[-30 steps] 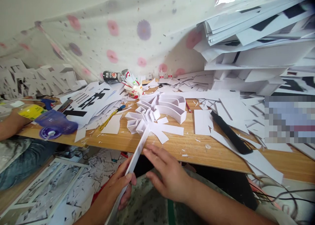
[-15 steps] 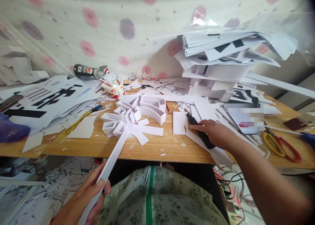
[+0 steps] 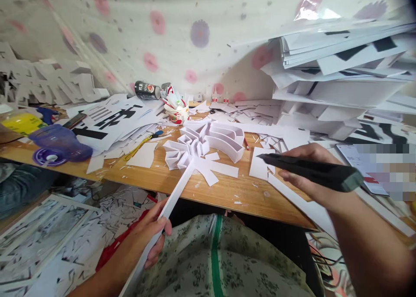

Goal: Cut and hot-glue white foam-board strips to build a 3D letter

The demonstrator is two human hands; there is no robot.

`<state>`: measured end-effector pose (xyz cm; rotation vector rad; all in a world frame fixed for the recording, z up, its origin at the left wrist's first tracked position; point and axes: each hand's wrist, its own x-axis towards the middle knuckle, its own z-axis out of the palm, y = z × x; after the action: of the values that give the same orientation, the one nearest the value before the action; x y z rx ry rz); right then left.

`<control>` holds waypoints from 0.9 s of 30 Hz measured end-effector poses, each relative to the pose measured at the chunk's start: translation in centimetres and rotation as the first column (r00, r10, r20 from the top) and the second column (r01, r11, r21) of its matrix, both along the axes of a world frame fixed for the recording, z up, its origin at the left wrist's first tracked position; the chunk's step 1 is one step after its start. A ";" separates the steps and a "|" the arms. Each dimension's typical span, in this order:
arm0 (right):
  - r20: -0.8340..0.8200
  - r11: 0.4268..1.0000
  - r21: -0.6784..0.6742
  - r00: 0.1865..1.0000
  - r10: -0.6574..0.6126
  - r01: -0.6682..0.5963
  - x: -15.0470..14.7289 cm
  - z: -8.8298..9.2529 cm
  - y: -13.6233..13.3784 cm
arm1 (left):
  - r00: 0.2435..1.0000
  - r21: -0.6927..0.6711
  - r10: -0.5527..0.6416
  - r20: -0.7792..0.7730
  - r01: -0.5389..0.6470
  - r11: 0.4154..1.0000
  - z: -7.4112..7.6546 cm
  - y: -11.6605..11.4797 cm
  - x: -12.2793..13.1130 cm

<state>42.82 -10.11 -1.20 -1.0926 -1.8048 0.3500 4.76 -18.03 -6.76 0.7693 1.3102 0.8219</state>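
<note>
My left hand (image 3: 154,230) is closed round a long white strip (image 3: 177,193) that slants from my lap up to the table. The strip's far end meets a white, standing-walled shape (image 3: 224,147) of curved and angular cells, with flat white pieces beside it. My right hand (image 3: 320,197) grips a black utility knife (image 3: 312,169), raised above the table with its tip pointing left. Below the tip lies a small white rectangular sheet (image 3: 259,163). Another long white strip (image 3: 295,195) runs beneath my right hand.
A paper tub (image 3: 177,115) of tools and a black can (image 3: 147,90) stand at the back. Tall white stacks (image 3: 325,89) rise at right. A phone (image 3: 360,169) lies right of my hand. Yellow-handled scissors (image 3: 138,148) and a purple bottle (image 3: 61,143) are left.
My right hand has lifted the utility knife off the white pieces and swung it level. My left hand still holds the strip. The view has turned leftward.
</note>
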 end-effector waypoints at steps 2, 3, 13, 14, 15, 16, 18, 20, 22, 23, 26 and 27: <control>-0.134 0.999 -0.001 0.990 -0.035 0.035 -3.5 -0.4 -0.1 | 1.000 -0.005 0.002 0.001 -0.002 1.000 0.1 -0.1 0.0; -0.170 1.000 -0.019 0.985 -0.025 0.022 -5.2 -0.7 0.1 | 1.000 -0.005 0.001 -0.003 -0.001 1.000 0.1 -0.1 0.0; -0.307 0.914 -0.246 0.921 0.241 -0.321 -13.4 -4.1 3.4 | 1.000 -0.004 0.008 -0.003 -0.008 1.000 0.2 -0.3 -0.1; -0.290 0.911 -0.242 0.921 0.261 -0.335 -13.5 -4.0 3.6 | 1.000 -0.004 0.003 -0.002 -0.003 1.000 0.2 -0.3 -0.1; -0.269 0.909 -0.237 0.922 0.279 -0.344 -13.5 -3.9 3.8 | 1.000 -0.005 -0.005 -0.001 0.005 1.000 0.3 -0.3 -0.1; -0.242 0.908 -0.235 0.926 0.290 -0.346 -13.6 -3.7 4.0 | 1.000 -0.006 -0.013 0.000 0.013 1.000 0.3 -0.3 -0.1; -0.186 0.910 -0.239 0.936 0.299 -0.338 -13.8 -3.3 4.2 | 1.000 -0.010 -0.022 0.005 0.022 1.000 0.4 -0.3 0.0; -0.146 0.906 -0.260 0.941 0.306 -0.335 -13.9 -3.0 4.3 | 1.000 -0.012 -0.020 0.007 0.020 1.000 0.6 -0.2 0.1; -0.124 0.901 -0.277 0.942 0.311 -0.334 -14.1 -2.9 4.4 | 1.000 -0.010 -0.017 0.007 0.017 1.000 0.8 -0.2 0.2; -0.114 0.902 -0.283 0.945 0.307 -0.327 -14.2 -2.9 4.5 | 1.000 -0.010 -0.014 0.006 0.014 1.000 0.9 -0.2 0.2; -0.083 0.912 -0.281 0.954 0.287 -0.298 -14.5 -3.0 4.6 | 1.000 -0.015 -0.008 0.012 0.008 1.000 1.0 -0.2 0.3; -0.076 0.913 -0.279 0.955 0.286 -0.296 -14.5 -3.1 4.6 | 1.000 -0.020 -0.008 0.018 0.008 1.000 1.0 -0.2 0.3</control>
<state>28.28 -5.48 -4.25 -1.0023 -1.9294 0.8290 5.03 -18.19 -5.79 0.7493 1.2967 0.8069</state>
